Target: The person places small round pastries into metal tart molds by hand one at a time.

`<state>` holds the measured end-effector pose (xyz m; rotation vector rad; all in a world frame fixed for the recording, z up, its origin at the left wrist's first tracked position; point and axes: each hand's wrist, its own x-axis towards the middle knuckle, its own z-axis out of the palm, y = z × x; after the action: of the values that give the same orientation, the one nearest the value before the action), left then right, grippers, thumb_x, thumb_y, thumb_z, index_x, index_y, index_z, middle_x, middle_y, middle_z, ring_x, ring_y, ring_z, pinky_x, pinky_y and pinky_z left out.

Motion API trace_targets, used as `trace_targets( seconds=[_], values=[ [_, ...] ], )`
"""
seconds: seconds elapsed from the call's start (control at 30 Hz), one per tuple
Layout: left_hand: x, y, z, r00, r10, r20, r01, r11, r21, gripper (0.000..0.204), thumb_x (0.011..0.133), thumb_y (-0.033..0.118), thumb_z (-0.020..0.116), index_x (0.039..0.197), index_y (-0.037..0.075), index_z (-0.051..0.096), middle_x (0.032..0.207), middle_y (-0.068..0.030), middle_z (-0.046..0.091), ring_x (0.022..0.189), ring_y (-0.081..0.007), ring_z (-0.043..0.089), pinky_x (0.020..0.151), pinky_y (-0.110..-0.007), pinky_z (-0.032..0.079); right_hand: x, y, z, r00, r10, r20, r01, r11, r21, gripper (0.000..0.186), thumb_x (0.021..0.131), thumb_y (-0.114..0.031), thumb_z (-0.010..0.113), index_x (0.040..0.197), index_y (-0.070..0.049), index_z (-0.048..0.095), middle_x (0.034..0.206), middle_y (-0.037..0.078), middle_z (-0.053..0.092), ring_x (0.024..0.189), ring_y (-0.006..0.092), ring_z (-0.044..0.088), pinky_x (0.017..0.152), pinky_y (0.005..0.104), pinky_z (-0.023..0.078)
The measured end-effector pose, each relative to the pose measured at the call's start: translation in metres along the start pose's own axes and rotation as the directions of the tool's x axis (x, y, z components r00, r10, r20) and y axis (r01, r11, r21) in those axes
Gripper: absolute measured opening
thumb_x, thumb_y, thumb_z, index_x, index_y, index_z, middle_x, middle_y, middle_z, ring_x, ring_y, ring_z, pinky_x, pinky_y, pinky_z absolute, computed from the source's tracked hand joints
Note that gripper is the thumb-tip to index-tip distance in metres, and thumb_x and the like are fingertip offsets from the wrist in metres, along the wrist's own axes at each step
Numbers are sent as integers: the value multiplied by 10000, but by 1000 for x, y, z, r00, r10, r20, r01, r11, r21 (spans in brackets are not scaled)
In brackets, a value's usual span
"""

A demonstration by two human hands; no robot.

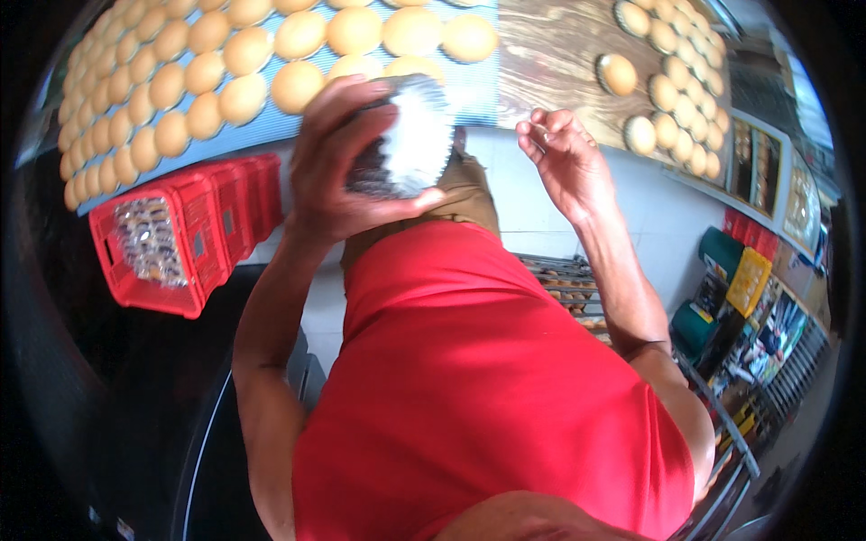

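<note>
My left hand (325,167) is wrapped round a stack of fluted baking cups (419,135), dark on the outside and white inside, tilted so the white side faces right. It is held up in front of the near edge of the table. To the right, my right hand (577,167) is raised with thumb and fingertips pinched together; whether something thin is between them I cannot make out. Rows of round golden buns (300,36) lie on a blue ribbed sheet (474,99) beyond my left hand. A single bun in a dark cup (617,74) sits on the wood-patterned surface (550,63).
More cupped buns (686,108) crowd the table's right end. Red plastic crates (203,234) holding packed goods stand at the left below the table. A metal rack (573,284) with baked pieces is by my right side. Yellow and green containers (747,279) stand far right.
</note>
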<state>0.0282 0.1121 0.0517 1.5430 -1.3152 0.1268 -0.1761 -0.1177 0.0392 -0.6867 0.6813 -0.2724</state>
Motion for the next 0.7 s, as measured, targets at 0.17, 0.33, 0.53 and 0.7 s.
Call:
trace_targets(
  seconds=[0.17,0.33,0.53,0.7],
  values=[
    [-16,-4,5,992,-114,-58,112,993,-25,909,517,280,998,1277,26,568,1309,-172,571,1210,-348,579,1014,-459,508,-12,0,-56,956,-216,-199,230,972,47,73,794,1,596,828,-63,596,1097,87,629,1091,296,619,1018,419,458],
    [-17,-2,3,988,-155,0,154,986,57,944,532,336,998,1298,27,542,1334,-177,552,1215,-338,578,1035,-448,498,-18,15,-109,886,-268,-379,283,959,-16,14,833,-57,605,829,-67,614,1089,90,659,1091,287,618,1048,416,437],
    [-20,-4,6,976,-219,-10,219,976,13,982,567,418,983,1335,13,522,1324,-181,563,1241,-345,567,1063,-460,476,-19,21,-150,773,-344,-533,314,937,-150,79,882,-67,602,898,-18,662,1006,92,677,1048,269,634,1012,409,448],
    [-22,-8,10,966,-258,-23,257,965,-46,1005,609,484,955,1357,-10,503,1334,-192,557,1249,-338,561,1073,-453,465,-21,27,-174,718,-361,-595,265,932,-247,132,910,-86,611,959,9,689,992,100,696,1009,237,648,984,384,462]
  ],
)
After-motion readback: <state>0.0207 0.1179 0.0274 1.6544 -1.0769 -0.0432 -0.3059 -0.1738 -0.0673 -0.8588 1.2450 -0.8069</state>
